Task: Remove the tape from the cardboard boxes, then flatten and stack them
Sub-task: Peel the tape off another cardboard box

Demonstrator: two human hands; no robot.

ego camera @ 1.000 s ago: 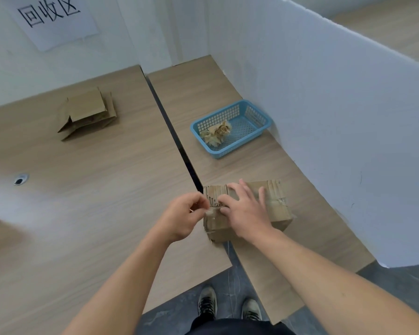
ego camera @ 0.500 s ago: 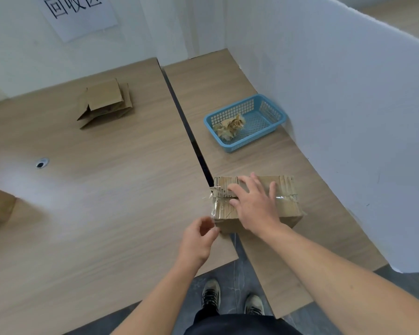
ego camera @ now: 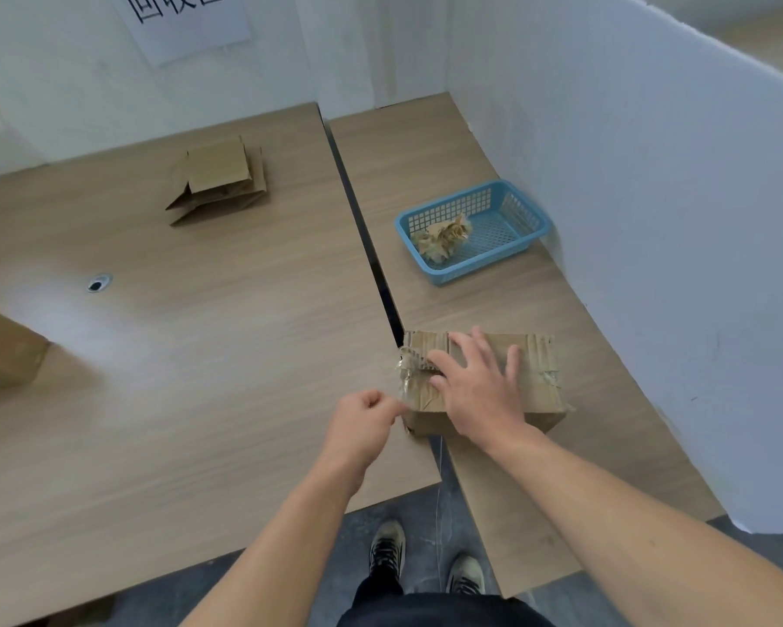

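A small taped cardboard box [ego camera: 538,377] sits on the right table near its front-left corner. My right hand [ego camera: 475,386] lies flat on top of it with fingers spread. Just left of the box, my left hand [ego camera: 364,423] pinches the end of a clear tape strip [ego camera: 405,371] that is peeled off the box's left end. A stack of flattened boxes [ego camera: 220,181] lies at the back of the left table.
A blue plastic basket [ego camera: 507,210] holding crumpled tape stands behind the box, near a white partition [ego camera: 651,219]. Another cardboard box [ego camera: 0,350] shows at the left edge. A dark gap [ego camera: 371,260] separates the two tables. My shoes stand on the floor below.
My left hand has drawn back toward me from the box's left end, peeling the tape strip off with it. My right hand stays pressed on the box top.
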